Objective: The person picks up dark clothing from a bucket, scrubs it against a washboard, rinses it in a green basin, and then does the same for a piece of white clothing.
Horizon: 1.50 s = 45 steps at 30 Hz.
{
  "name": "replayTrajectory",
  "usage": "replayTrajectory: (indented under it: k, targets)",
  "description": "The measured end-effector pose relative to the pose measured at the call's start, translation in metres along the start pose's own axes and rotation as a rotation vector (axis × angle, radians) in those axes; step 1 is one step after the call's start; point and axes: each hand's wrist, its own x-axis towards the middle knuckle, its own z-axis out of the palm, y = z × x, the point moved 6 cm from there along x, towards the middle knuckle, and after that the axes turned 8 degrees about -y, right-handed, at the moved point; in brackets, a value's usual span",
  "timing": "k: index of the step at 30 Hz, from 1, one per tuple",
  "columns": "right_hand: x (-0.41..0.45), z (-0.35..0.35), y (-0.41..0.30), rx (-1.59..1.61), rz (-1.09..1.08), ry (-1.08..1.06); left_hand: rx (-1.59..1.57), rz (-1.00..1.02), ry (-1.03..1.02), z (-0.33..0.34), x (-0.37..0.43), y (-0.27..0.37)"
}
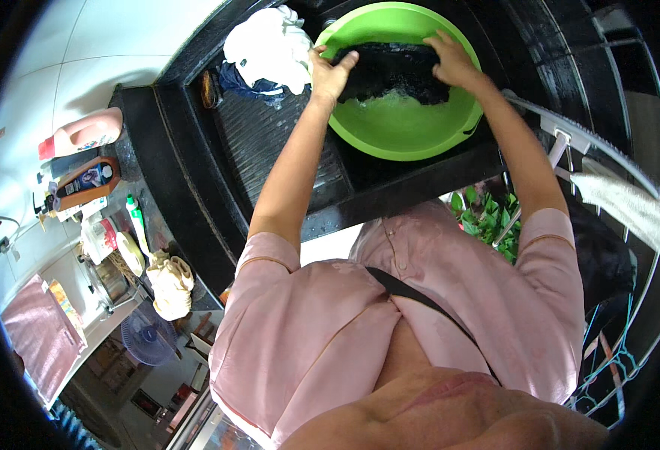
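Under my hands a light green plastic basin point(397, 143) holds water and a soaked black cloth point(392, 73). My left hand point(329, 76) is at the basin's left rim, its thumb spread inward beside the cloth. Whether its fingers grip the rim is unclear. At the cloth's right end, my right hand point(454, 64) has its fingers apart, with nothing visible between them. A heap of white cloth point(268, 48) lies left of the basin, on top of a dark blue cloth point(245, 83).
A black ribbed washboard surface point(279, 140) slopes left of the basin. On the left ledge stand a pink detergent bottle point(88, 132), a brown bottle point(85, 183) and a green-capped tube point(136, 216). A white towel point(625, 211) hangs at right, near a leafy plant point(487, 219).
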Motion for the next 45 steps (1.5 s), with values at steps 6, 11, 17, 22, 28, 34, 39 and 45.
replayTrajectory:
  k: [6, 11, 17, 22, 28, 34, 39, 45]
  targets:
    - [0.010, 0.115, -0.012, 0.000, 0.190, -0.405, 0.781, -0.120, -0.292, 0.037, -0.003, -0.077]
    - [0.050, 0.150, -0.014, 0.438, 0.354, -0.012, 0.536, -0.437, -0.248, 0.084, 0.001, -0.129]
    - [-0.032, 0.027, -0.139, 0.387, -0.376, 0.264, -1.339, -0.378, -0.463, 0.093, -0.019, -0.067]
    - [-0.052, -0.008, -0.165, 0.272, -0.723, 0.514, -1.032, -0.624, -0.315, 0.088, -0.019, -0.003]
    - [0.007, 0.006, -0.142, 0.540, -0.657, 0.236, -0.777, -0.592, -0.049, 0.048, -0.015, -0.080]
    - [0.063, 0.078, -0.019, 0.146, -0.173, -0.265, 0.398, -0.581, -0.060, 0.031, -0.019, -0.082]
    - [0.034, 0.118, -0.033, -0.314, -0.041, -0.385, 1.377, -0.407, -0.420, 0.082, -0.021, -0.097]
    - [0.072, 0.097, -0.002, -0.004, -0.214, -0.222, 1.100, -0.565, -0.507, 0.067, 0.001, -0.146]
